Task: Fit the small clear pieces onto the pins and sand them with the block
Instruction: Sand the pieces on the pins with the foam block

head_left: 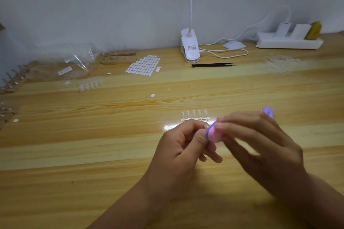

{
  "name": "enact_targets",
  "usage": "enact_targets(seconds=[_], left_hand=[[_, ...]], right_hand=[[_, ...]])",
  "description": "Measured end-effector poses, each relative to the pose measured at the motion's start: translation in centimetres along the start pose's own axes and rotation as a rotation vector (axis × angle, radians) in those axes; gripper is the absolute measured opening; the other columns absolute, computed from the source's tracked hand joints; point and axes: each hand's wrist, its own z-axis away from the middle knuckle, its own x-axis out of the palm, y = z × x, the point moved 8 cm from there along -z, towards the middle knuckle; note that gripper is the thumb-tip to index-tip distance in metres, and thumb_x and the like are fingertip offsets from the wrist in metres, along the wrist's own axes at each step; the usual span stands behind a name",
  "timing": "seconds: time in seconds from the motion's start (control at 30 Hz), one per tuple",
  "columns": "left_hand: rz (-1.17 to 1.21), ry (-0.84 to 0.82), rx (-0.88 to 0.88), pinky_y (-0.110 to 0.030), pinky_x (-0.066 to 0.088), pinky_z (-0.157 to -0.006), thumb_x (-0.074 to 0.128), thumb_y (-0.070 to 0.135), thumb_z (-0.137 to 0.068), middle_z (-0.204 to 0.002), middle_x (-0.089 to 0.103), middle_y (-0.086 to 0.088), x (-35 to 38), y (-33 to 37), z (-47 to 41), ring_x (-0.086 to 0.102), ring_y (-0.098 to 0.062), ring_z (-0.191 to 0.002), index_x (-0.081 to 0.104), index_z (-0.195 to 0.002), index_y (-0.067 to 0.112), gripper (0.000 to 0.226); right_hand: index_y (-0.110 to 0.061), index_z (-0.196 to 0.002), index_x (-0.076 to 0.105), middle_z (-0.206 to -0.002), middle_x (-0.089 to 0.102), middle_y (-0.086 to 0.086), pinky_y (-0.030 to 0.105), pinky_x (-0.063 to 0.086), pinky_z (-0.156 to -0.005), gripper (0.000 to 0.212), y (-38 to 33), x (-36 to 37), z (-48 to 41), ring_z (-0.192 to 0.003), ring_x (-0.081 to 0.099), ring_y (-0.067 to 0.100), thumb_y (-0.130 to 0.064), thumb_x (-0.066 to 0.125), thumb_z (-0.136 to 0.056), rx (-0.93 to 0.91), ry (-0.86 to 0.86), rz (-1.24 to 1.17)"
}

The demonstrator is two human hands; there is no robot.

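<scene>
The right hand grips the purple-and-pink block, fingers wrapped round it, well in front of the lamp. The left hand has its fingers curled, thumb and forefinger pinched together against the block's near end; what they pinch is too small to tell. A strip of clear pieces lies on the worktop between the lamp and the hands. Black tweezers lie just right of the lamp, a sheet of white pads to its left, and a wooden pin stand farther left.
</scene>
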Motion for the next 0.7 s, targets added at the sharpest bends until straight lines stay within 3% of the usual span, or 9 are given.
enact_targets(seconds=[0.13,0.3,0.7], left_hand=[[0.021,-0.006,-0.013,-0.025,0.049,-0.062,0.048,0.019,-0.098,-0.074,0.064,-0.001,0.1,-0.2,0.0,0.073,-0.023,-0.070,0.061,-0.093,0.006,0.020],[-0.008,-0.014,0.013,-0.023,0.049,-0.062,0.049,0.019,-0.099,-0.073,0.067,-0.003,0.2,0.1,0.1,0.072,-0.020,-0.070,0.063,-0.098,0.003,0.022],[-0.024,-0.001,0.014,-0.023,0.049,-0.061,0.050,0.020,-0.098,-0.072,0.066,0.001,-0.1,0.1,0.1,0.072,-0.020,-0.068,0.064,-0.097,0.005,0.021]], right_hand=[[-0.011,-0.110,0.064,-0.107,0.069,0.008,0.037,0.056,-0.087,0.029,1.7,-1.3,-0.1,-0.100,0.068,0.020,-0.002,0.075,-0.085,0.097,0.071,0.035],[-0.005,-0.109,0.068,-0.110,0.069,0.007,0.026,0.049,-0.095,0.028,-0.5,-0.3,0.2,-0.106,0.066,0.017,0.002,0.075,-0.083,-0.021,0.017,-0.014],[-0.007,-0.110,0.067,-0.108,0.070,0.008,0.029,0.051,-0.092,0.022,0.0,-0.3,0.0,-0.102,0.066,0.019,-0.002,0.071,-0.089,0.014,0.024,-0.021]])
